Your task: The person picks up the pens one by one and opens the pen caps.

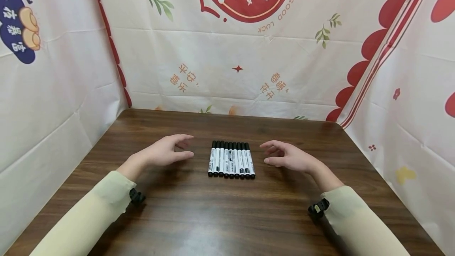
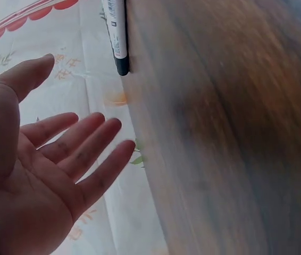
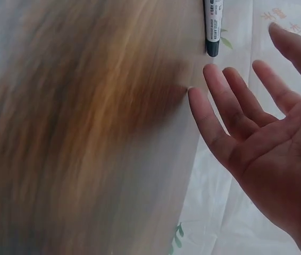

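Several white markers with black caps point(image 1: 231, 160) lie side by side in a tight row at the middle of the table, caps toward the back. To the left of the row is my left hand point(image 1: 167, 150), its fingers relaxed and spread from the thumb, holding nothing. My right hand point(image 1: 289, 156) mirrors it on the right side, closer to the row, also with nothing in it. The left wrist view shows the left palm point(image 2: 49, 186) and one end marker point(image 2: 117, 34). In the right wrist view the right fingers point(image 3: 230, 111) point toward another end marker point(image 3: 213, 26).
The brown wood-grain table point(image 1: 199, 212) reaches back to a printed cloth point(image 1: 220, 50) hanging behind it. More cloth hangs along the left side point(image 1: 60, 102) and the right side point(image 1: 408, 137). Small black devices sit on the left wrist point(image 1: 136, 196) and right wrist point(image 1: 318, 208).
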Demonstrator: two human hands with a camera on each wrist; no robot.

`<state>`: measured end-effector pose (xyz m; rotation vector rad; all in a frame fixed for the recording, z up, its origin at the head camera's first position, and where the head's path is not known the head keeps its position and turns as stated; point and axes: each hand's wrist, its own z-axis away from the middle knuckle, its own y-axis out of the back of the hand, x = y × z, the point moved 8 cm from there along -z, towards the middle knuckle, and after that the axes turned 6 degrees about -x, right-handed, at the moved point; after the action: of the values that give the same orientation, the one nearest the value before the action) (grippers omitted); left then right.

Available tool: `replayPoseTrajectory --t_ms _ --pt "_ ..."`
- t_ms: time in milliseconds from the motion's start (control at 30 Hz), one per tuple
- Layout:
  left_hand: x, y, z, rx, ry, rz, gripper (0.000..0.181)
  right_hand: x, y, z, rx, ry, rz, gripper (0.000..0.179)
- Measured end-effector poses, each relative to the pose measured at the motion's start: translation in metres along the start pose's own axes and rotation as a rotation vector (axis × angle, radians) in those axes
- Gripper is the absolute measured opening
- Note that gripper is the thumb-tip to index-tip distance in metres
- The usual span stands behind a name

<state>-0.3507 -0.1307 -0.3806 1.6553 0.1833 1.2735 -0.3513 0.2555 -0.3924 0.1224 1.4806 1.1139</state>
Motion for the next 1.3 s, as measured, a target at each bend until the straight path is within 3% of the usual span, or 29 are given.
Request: replayPoseTrajectory --t_ms 167,333,733,1300 --pt "0.001 0.0 -0.005 -0.017 -0.019 0.114 0.066 -0.005 -0.004 -0.008 -0.021 0.007 0.048 0.061" --pt "0.002 0.0 -0.006 -0.015 -0.019 0.149 0.065 -0.009 -0.012 -0.017 -0.053 0.023 0.069 0.057" --pt "0.011 -0.007 -0.01 -0.003 -0.043 0.168 0.058 -0.009 -0.029 -0.029 -0.101 0.027 0.11 0.047" --pt "0.007 -0.012 -0.009 -0.007 -0.045 0.152 0.054 -0.009 -0.03 -0.033 -0.119 0.016 0.133 0.038"
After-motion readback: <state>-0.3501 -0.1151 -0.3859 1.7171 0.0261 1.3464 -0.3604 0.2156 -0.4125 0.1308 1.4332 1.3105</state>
